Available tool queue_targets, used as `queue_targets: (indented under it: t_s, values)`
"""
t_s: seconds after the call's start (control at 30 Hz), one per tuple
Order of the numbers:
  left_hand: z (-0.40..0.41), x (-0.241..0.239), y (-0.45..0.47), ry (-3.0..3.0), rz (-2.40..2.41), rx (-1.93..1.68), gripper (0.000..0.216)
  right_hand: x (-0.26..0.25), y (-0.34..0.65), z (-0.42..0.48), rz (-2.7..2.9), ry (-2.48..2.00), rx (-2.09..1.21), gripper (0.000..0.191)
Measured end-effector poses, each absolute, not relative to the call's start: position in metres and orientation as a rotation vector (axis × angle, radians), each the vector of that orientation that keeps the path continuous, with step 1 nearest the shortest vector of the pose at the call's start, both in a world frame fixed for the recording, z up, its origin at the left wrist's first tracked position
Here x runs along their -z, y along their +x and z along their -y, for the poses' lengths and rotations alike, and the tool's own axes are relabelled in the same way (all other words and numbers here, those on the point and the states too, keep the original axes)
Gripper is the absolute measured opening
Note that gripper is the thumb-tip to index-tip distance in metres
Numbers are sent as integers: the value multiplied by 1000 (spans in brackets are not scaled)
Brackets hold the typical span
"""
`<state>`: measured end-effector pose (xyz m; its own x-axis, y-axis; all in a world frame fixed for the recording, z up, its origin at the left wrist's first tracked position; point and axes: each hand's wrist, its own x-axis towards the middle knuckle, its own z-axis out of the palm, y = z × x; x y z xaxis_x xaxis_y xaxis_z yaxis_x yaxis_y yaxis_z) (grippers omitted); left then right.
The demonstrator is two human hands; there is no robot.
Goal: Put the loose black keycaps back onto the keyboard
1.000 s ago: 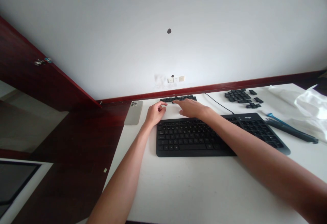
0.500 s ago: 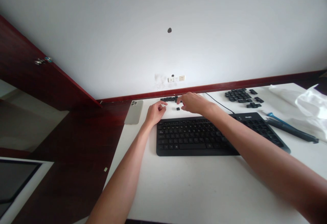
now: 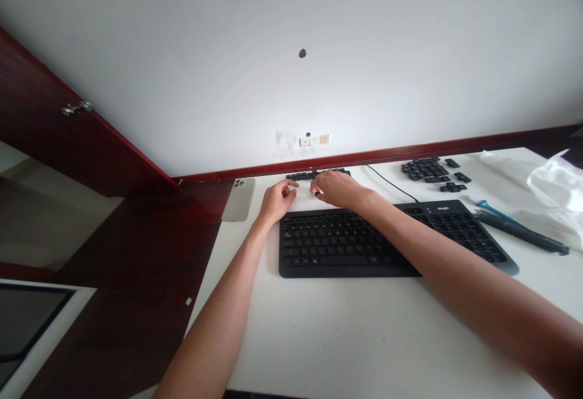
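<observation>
A black membrane-style keyboard point(image 3: 337, 259) lies on the white table, and its number pad shows several gaps where caps are off. My right hand point(image 3: 339, 187) is beyond its back edge, fingers bent down with the tips closed around a small black keycap point(image 3: 317, 194) at the tabletop. Left of it, my left hand point(image 3: 277, 198) rests by the keyboard's back left corner, index finger stretched out and thumb apart, holding nothing. Behind both hands runs a row of loose keycaps point(image 3: 298, 177), partly hidden by my right hand.
A phone point(image 3: 239, 201) lies at the table's left edge. More loose keycaps point(image 3: 423, 169) are grouped at the back right. Farther right are a long black tool point(image 3: 523, 231), a thin blue tool point(image 3: 494, 209) and a white plastic bag point(image 3: 555, 186). The keyboard cable point(image 3: 392, 184) runs backward.
My right hand has come back from the row of keycaps toward me, down onto the single loose keycap. My left hand stays where it was.
</observation>
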<state>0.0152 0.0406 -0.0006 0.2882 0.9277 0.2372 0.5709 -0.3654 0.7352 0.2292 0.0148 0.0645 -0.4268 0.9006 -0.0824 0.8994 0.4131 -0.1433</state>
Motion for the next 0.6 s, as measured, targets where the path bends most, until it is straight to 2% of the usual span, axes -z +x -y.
queue_targets:
  t_s: [0.2, 0.37, 0.6]
  values:
    - [-40, 0, 15, 2035, -1344, -888, 23, -66, 229, -15, 2647, -1652, -290, 35]
    - [-40, 0, 14, 2062, -1355, -874, 23, -88, 237, -9, 2644, -1651, -347, 36]
    - [-39, -1, 13, 2099, -1350, -844, 24, -116, 241, 9, 2843, -1504, -880, 18]
